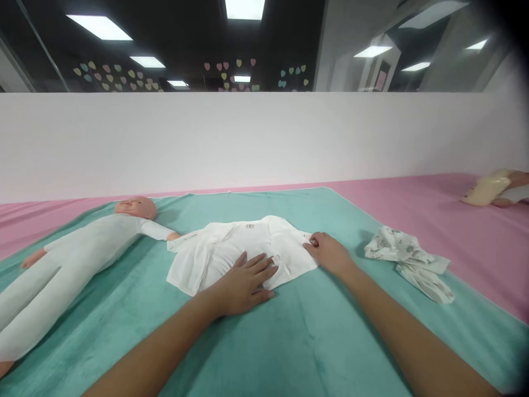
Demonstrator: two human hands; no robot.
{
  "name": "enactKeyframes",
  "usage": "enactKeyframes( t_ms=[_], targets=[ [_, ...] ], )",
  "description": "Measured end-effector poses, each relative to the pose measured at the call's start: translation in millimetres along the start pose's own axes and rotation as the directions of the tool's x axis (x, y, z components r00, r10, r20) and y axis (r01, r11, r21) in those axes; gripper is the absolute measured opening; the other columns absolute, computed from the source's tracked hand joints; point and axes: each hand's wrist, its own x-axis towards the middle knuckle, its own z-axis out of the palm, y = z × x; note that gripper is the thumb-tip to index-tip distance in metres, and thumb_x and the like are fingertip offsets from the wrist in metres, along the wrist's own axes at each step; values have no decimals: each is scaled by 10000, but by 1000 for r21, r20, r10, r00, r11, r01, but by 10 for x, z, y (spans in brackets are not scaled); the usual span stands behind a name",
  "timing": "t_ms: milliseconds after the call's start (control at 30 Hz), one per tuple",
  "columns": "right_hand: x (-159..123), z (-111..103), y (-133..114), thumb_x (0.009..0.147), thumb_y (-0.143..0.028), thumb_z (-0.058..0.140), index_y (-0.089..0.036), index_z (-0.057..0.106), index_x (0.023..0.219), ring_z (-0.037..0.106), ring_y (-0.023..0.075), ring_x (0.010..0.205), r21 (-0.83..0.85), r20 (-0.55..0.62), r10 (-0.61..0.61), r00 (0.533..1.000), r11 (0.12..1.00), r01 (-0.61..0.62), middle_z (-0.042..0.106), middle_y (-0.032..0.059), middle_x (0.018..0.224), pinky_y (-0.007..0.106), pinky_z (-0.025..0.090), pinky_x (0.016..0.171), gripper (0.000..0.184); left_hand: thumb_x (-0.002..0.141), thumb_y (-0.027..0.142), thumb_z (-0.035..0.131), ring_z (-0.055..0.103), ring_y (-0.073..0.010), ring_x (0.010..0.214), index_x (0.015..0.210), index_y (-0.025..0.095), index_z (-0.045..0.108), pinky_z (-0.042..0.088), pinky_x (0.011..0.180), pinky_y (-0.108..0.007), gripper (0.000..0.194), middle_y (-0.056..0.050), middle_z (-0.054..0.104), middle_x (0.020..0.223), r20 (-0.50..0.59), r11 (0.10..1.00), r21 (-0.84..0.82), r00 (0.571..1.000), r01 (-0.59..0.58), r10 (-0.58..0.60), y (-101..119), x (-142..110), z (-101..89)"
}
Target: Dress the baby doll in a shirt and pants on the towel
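Spreading flat, the left grip (243,284) presses its open fingers onto a white cotton baby garment (219,259), while the right grip (328,253) curls together and pinches the garment's right corner. The garment lies spread near the middle of a teal fleece blanket (314,342), toward the blanket's far edge, with a small label (249,226) at its top hem. It looks light, soft and limp, likely to slide and crease rather than hold a shape, so its corners and hem seem the best places to take hold. Just left, a baby doll (86,242) in a white suit lies on the blanket, one hand touching the garment's edge. To the right, a crumpled printed cloth (407,262) sits near the blanket's right edge. Beyond, on a pink cover (413,193), another person's hand (512,179) holds a cream-coloured object (485,188).
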Motion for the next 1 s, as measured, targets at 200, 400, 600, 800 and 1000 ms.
enactKeyframes(
  t_ms=[200, 400, 600, 800, 1000],
  targets=[
    [-26, -14, -35, 797, -452, 499, -208, 559, 1014, 553, 195, 816, 65, 47, -30, 998, 998, 27, 598, 62, 939, 270, 355, 643, 332, 907, 570, 258, 149, -265, 1396, 1440, 356, 189, 71, 1108, -558, 579, -9, 197, 1518, 9, 1000, -9, 1000, 9, -9, 2, 12, -20],
    [-31, -104, -70, 744, -389, 541, -207, 524, 725, 489, 146, 622, 305, 73, 33, 997, 951, -54, 549, -14, 665, 247, 311, 545, 184, 907, 570, 264, 158, -257, 1395, 1439, 356, 192, 69, 1110, -551, 579, -13, 203, 1517, 8, 1000, -11, 1000, 11, -11, 1, 12, -17],
    [-75, -322, -94, 720, -383, 569, -198, 453, 671, 397, 104, 514, 850, 44, 35, 998, 525, -56, 406, -49, 572, 221, 273, 478, 224, 907, 567, 269, 173, -264, 1390, 1434, 356, 212, 79, 1106, -554, 570, -22, 209, 1515, 5, 1000, -24, 1000, 9, -9, 9, 1, -30],
    [-150, -351, -224, 711, -341, 589, -196, 461, 671, 549, 153, 687, 961, 74, -85, 994, 273, -48, 622, 22, 818, 238, 382, 566, 198, 907, 564, 273, 187, -258, 1387, 1438, 323, 220, 96, 1115, -529, 586, -28, 213, 1515, -52, 999, -25, 998, 35, -36, 25, 27, -26],
    [-161, -293, -276, 769, -335, 560, -185, 460, 688, 586, 205, 934, 965, 64, -129, 990, 260, -28, 593, 68, 1197, 259, 434, 674, 198, 909, 552, 288, 197, -250, 1384, 1439, 280, 221, 91, 1120, -523, 599, -38, 294, 1488, -44, 999, -34, 999, -2, 0, 193, 93, 2]
  ],
)
